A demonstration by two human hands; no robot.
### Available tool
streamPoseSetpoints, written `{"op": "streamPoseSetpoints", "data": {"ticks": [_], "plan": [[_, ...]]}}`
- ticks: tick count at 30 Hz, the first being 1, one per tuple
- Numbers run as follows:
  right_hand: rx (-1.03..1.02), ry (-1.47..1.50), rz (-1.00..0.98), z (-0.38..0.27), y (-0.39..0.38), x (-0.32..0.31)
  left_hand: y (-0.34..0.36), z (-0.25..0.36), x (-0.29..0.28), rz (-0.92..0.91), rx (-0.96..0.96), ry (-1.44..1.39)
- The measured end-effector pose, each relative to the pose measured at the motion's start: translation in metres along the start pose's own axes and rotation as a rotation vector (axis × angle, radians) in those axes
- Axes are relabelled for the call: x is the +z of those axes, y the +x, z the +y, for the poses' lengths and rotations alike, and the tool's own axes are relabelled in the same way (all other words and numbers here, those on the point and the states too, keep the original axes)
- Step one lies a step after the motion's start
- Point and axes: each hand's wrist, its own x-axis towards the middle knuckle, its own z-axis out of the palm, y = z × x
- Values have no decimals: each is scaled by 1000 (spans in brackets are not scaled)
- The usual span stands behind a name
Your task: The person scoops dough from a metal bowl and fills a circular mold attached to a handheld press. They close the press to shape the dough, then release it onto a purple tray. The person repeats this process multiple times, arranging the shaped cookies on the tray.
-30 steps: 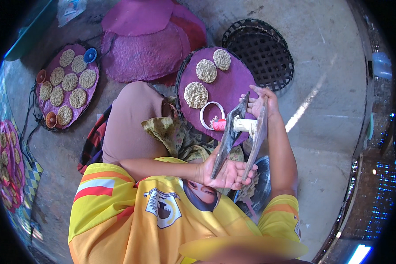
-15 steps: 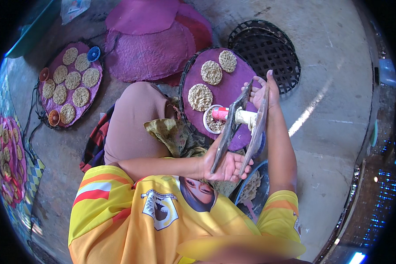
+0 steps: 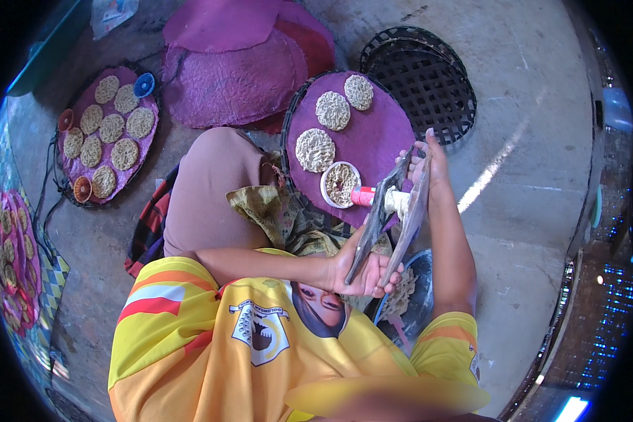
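Observation:
My left hand (image 3: 362, 267) grips the lower ends of two long dark wooden bars (image 3: 374, 228) of a hand press, and my right hand (image 3: 425, 162) grips their upper ends. Between the bars are a red tube (image 3: 362, 196) and a white cylinder (image 3: 397, 202). The tube's tip lies over a white ring (image 3: 323, 186) with pale strands (image 3: 341, 182) inside, on a purple-covered round tray (image 3: 382, 133). Three round strand cakes (image 3: 315, 149) lie beyond the ring on that tray.
Another tray (image 3: 93, 192) with several cakes and small coloured moulds is at left, more cakes (image 3: 14, 260) at the far left. Purple sheets (image 3: 228, 77), dark woven baskets (image 3: 422, 77) and a green container (image 3: 39, 53) stand behind. A basin of dough (image 3: 397, 299) is beside my lap.
Since a second ago, the ring has filled with pale strands. The two bars are closer together, less of the white cylinder shows, and both hands have shifted slightly with the press.

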Motion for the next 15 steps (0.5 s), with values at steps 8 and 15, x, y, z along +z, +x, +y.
{"op": "streamPoseSetpoints", "data": {"ticks": [8, 15], "plan": [[-74, 0, -89, 0, 6, 25, -14, 3, 13, 107, 82, 95], [-51, -24, -36, 2, 0, 28, -14, 0, 17, 156, 102, 94]]}}
